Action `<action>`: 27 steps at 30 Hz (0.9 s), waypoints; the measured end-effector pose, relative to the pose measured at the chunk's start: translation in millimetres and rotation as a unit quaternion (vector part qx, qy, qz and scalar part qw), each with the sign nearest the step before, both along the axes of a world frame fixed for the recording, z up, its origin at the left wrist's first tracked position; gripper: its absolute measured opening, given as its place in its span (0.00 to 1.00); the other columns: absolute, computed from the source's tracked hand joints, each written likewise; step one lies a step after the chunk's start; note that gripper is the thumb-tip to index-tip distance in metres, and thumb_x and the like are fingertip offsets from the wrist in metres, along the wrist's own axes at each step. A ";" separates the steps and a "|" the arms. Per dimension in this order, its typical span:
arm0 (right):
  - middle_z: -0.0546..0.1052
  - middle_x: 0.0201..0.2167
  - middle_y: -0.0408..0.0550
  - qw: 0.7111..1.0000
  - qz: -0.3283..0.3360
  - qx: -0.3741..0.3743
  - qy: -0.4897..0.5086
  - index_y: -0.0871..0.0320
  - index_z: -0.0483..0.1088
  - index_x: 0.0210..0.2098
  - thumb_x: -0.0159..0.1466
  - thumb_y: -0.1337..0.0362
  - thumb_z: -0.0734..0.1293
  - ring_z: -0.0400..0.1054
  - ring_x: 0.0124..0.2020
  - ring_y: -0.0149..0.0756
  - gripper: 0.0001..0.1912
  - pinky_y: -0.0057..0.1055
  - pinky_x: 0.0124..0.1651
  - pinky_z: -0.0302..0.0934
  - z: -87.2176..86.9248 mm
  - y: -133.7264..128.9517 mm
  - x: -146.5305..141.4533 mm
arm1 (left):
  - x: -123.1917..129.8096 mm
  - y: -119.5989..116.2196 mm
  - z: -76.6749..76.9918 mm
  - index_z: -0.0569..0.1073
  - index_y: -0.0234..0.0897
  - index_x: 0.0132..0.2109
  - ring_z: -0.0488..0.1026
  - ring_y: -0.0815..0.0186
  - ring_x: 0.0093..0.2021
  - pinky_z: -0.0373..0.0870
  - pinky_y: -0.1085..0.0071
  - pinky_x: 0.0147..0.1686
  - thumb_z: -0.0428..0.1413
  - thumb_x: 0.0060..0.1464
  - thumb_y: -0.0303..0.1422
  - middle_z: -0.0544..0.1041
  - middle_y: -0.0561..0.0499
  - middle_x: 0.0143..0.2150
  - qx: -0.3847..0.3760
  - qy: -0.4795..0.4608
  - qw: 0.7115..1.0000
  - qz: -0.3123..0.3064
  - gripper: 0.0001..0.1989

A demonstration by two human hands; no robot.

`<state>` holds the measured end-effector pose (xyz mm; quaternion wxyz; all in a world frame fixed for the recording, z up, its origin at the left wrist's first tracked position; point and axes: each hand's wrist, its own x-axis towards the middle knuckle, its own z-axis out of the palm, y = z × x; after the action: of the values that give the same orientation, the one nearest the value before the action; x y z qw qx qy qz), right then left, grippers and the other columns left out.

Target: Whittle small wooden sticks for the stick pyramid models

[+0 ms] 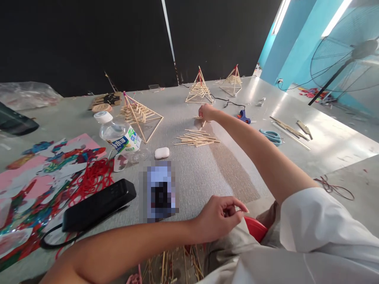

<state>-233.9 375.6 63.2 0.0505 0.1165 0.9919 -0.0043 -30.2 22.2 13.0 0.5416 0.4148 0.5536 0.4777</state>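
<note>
Pile of thin, pale wooden sticks runs roughly crosswise; right hand is closer, just beyond, can't tell if pinching; left hand loosely half-open.

Matt wooden sticks, clear plastic bottle

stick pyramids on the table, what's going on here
A person sits at the table, right hand stretched out to a few small sticks just beyond a loose pile of sticks; the fingers hide how they are gripped. The left hand is over the lap, fingers curled, with nothing visible in it. Three stick pyramids stand farther back, one behind the plastic bottle. A blue glue gun lies to the right.
</note>
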 end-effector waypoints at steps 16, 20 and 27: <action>0.61 0.73 0.65 0.990 0.009 -0.005 -0.139 0.50 0.50 0.79 0.57 0.51 0.79 0.69 0.63 0.62 0.58 0.43 0.55 0.66 16.5 -24.8 21.9 | -1.2 0.9 2.3 0.83 0.33 0.43 0.58 0.74 0.23 0.55 0.74 0.26 0.62 0.56 0.33 0.64 0.61 0.21 0.004 0.003 1.000 -0.009 0.11; 0.65 0.70 0.63 0.991 0.006 -0.001 -0.132 0.49 0.59 0.75 0.59 0.48 0.77 0.71 0.59 0.59 0.49 0.45 0.55 0.65 14.7 -29.6 11.7 | -1.2 0.8 1.3 0.83 0.32 0.43 0.56 0.75 0.22 0.53 0.75 0.24 0.61 0.56 0.32 0.63 0.61 0.21 0.008 -0.007 1.000 -0.015 0.10; 0.73 0.61 0.67 0.995 -0.002 0.013 -0.103 0.62 0.66 0.68 0.62 0.51 0.75 0.72 0.54 0.58 0.40 0.46 0.54 0.66 4.9 -29.7 -3.3 | -1.2 0.7 2.6 0.83 0.33 0.43 0.57 0.75 0.22 0.53 0.75 0.24 0.61 0.57 0.33 0.64 0.60 0.22 0.022 -0.008 1.000 -0.010 0.10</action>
<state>-237.1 345.9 68.1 0.1506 0.1195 0.9811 0.0209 -31.4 22.9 15.6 0.5415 0.4283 0.5341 0.4879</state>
